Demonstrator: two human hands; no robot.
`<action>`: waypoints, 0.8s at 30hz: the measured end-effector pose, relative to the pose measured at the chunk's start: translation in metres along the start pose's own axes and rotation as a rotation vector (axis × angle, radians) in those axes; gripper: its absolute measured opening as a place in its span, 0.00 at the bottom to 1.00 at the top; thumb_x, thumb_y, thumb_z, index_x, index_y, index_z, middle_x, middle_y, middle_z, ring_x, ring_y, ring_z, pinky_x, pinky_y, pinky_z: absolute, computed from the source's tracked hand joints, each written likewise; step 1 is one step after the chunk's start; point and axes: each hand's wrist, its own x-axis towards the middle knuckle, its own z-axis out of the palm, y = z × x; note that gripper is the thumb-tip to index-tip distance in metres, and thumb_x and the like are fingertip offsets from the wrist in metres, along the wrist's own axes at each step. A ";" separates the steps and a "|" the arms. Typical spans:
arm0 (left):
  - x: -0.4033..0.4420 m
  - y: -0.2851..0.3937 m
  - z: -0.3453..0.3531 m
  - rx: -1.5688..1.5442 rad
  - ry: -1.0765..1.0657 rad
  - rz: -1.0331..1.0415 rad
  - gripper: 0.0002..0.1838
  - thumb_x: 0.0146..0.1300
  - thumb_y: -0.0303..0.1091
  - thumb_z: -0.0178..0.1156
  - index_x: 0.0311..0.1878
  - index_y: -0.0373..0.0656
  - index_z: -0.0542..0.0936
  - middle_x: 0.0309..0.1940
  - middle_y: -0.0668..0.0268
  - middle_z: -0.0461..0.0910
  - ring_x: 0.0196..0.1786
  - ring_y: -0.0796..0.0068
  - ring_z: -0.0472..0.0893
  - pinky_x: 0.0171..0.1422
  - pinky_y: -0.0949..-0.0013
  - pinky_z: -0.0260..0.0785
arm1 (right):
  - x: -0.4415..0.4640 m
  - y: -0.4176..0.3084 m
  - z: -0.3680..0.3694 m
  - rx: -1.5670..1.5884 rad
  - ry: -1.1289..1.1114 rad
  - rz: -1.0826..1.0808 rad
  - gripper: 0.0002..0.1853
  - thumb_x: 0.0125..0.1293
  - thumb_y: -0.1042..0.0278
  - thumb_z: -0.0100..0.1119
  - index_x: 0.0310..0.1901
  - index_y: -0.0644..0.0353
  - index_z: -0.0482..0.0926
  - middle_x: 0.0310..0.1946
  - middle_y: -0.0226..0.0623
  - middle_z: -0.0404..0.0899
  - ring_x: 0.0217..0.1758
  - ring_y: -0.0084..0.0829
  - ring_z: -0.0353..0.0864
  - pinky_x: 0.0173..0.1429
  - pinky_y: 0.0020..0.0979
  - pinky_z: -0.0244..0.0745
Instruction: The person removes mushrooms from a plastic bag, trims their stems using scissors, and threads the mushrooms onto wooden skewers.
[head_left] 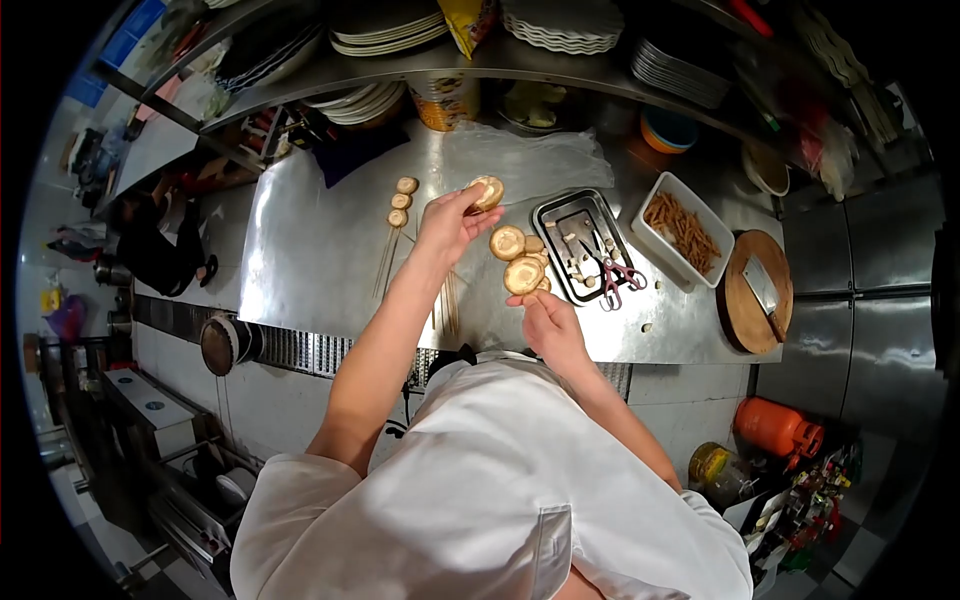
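My left hand (450, 222) pinches a brown-and-cream mushroom cap (488, 193) above the steel table. Thumb and fingers of my right hand (548, 324) are pressed together at the near edge of a group of mushroom caps (524, 275); anything between them is too small to name. Left of my hands lie skewers threaded with small mushrooms (398, 202), and bare sticks (447, 305) lie nearer me. Beside the caps, a black-rimmed tray (541, 226) holds small cut pieces and scissors with reddish handles (622, 280).
The steel table (300, 260) also bears a white bin (648, 232) of brown strips and a round board (738, 318) with a cleaver (760, 285). Plates fill the shelf (560, 75) above. A person in dark clothes (165, 240) is at the far left.
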 end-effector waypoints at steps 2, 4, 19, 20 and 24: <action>-0.004 0.004 0.005 -0.010 0.007 0.038 0.18 0.71 0.32 0.63 0.54 0.25 0.77 0.48 0.50 0.82 0.50 0.56 0.86 0.54 0.65 0.83 | 0.001 0.000 0.000 -0.002 -0.003 -0.009 0.15 0.80 0.67 0.45 0.48 0.64 0.81 0.19 0.15 0.61 0.20 0.10 0.57 0.24 0.20 0.53; -0.008 0.007 0.010 -0.018 -0.002 0.049 0.18 0.70 0.32 0.64 0.52 0.24 0.76 0.48 0.49 0.82 0.49 0.57 0.86 0.52 0.66 0.83 | 0.000 0.001 -0.001 0.019 -0.003 -0.013 0.15 0.81 0.67 0.44 0.48 0.65 0.81 0.19 0.15 0.61 0.20 0.10 0.56 0.24 0.20 0.53; -0.018 -0.004 0.032 -0.003 -0.069 0.113 0.17 0.70 0.32 0.64 0.52 0.26 0.77 0.47 0.52 0.83 0.48 0.61 0.86 0.54 0.66 0.81 | 0.011 0.003 -0.004 -0.023 0.070 -0.126 0.14 0.80 0.68 0.44 0.45 0.63 0.82 0.17 0.15 0.60 0.19 0.10 0.55 0.23 0.20 0.51; -0.018 -0.005 0.033 0.014 -0.081 0.125 0.17 0.71 0.33 0.64 0.53 0.27 0.77 0.47 0.54 0.83 0.48 0.63 0.86 0.54 0.66 0.81 | 0.013 0.004 -0.003 -0.021 0.073 -0.129 0.14 0.80 0.68 0.44 0.45 0.63 0.82 0.17 0.15 0.60 0.19 0.10 0.55 0.23 0.20 0.51; -0.023 -0.004 0.035 0.071 -0.060 0.030 0.16 0.72 0.35 0.63 0.53 0.32 0.78 0.47 0.57 0.84 0.48 0.65 0.86 0.55 0.64 0.80 | 0.020 0.011 -0.001 -0.163 0.118 -0.211 0.14 0.81 0.66 0.45 0.47 0.63 0.81 0.18 0.14 0.58 0.19 0.09 0.54 0.23 0.20 0.49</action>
